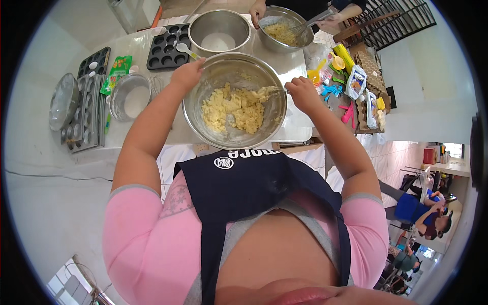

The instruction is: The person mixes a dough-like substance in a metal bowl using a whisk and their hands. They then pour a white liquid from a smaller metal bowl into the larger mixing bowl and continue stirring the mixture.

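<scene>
A large stainless-steel mixing bowl [280, 126] stands before me at the table's near edge, with lumpy pale-yellow dough [217, 110] inside. My left hand [188, 74] grips its upper left rim. In my right hand [303, 93], at the right rim, is the handle of a metal mixing utensil [280, 90]. Dough cakes the utensil's head and hides its shape. Just beyond my left hand, a white spoon [185, 48] with a green-yellow handle rests by a dark muffin tin [166, 45]. Another steel bowl [219, 32] with white powder stands just behind mine.
Across the table, another person's hands hold a bowl [309, 40] and a whisk [305, 26]. At left are a powder-filled bowl [131, 82], a green pouch [116, 74] and stacked muffin tins [87, 110]. Pink measuring spoons [347, 113] and egg trays [368, 63] lie at right.
</scene>
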### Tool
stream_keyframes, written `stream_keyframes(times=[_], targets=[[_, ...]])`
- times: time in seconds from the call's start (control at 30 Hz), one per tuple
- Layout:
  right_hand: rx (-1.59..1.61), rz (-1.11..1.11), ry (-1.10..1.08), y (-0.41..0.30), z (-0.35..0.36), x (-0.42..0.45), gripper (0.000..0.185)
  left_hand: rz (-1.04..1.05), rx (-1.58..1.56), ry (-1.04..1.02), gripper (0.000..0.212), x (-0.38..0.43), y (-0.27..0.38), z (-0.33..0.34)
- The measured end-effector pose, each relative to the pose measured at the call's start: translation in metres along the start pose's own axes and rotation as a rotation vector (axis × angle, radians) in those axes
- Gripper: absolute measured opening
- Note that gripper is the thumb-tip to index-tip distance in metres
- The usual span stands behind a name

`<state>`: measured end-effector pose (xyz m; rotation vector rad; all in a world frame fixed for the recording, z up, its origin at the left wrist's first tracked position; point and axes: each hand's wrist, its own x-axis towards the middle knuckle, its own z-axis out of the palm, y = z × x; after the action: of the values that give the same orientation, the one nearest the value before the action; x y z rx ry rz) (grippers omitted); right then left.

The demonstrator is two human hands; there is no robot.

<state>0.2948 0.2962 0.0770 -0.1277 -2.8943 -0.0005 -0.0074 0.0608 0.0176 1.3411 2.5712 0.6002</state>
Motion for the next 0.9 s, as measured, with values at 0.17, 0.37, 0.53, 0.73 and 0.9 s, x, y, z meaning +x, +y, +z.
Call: stream_keyframes(times=[0.17,0.37,0.53,0.73,0.9], targets=[[0.078,-0.012,0.036,-0.008,-0.011,0.002,0.012,-0.073,0.054,-0.069,0.041,-0.002,0.006,-0.003],[0.225,0.177,-0.15,-0.003,-0.015,-0.003,0.017,-0.063,0.053,-0.085,0.044,0.001,0.005,-0.001],[0.402,0.403,-0.315,-0.016,-0.021,-0.006,0.03,-0.091,0.031,-0.184,0.057,-0.002,0.014,-0.004],[0.531,0.606,-0.318,-0.024,-0.051,-0.015,0.04,-0.248,-0.008,0.1,0.062,-0.064,0.023,0.021],[0.773,0.607,-0.258,-0.026,-0.064,-0.02,0.041,-0.274,0.133,0.07,0.049,-0.081,0.007,0.016]])
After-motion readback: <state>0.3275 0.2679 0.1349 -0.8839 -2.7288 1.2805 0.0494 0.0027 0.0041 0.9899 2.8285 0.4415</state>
